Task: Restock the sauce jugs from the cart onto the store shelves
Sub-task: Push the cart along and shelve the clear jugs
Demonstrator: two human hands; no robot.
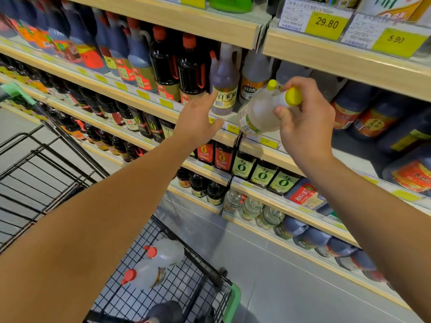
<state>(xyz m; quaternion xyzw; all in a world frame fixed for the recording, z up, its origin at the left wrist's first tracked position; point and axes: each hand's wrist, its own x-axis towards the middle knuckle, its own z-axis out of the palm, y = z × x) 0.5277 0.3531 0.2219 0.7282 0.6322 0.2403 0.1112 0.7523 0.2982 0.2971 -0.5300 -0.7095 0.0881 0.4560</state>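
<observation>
My right hand (pixel 305 122) grips a clear jug with a yellow cap (pixel 261 113) by its neck, tilted, just in front of the shelf edge (pixel 268 142). My left hand (pixel 198 117) is open and reaches toward a purplish jug with a cream label (pixel 225 89) standing on that shelf; the fingertips are at its label. Two clear jugs with red caps (pixel 161 259) lie in the wire cart (pixel 186 283) below. A dark jug (pixel 165 311) lies at the cart's near end.
Rows of dark sauce bottles (pixel 163 64) fill the shelf to the left, and large dark jugs (pixel 373 113) stand to the right. Lower shelves hold small bottles (pixel 263 176). Yellow price tags (pixel 326 24) line the shelf above. A second black wire cart (pixel 35 171) stands at left.
</observation>
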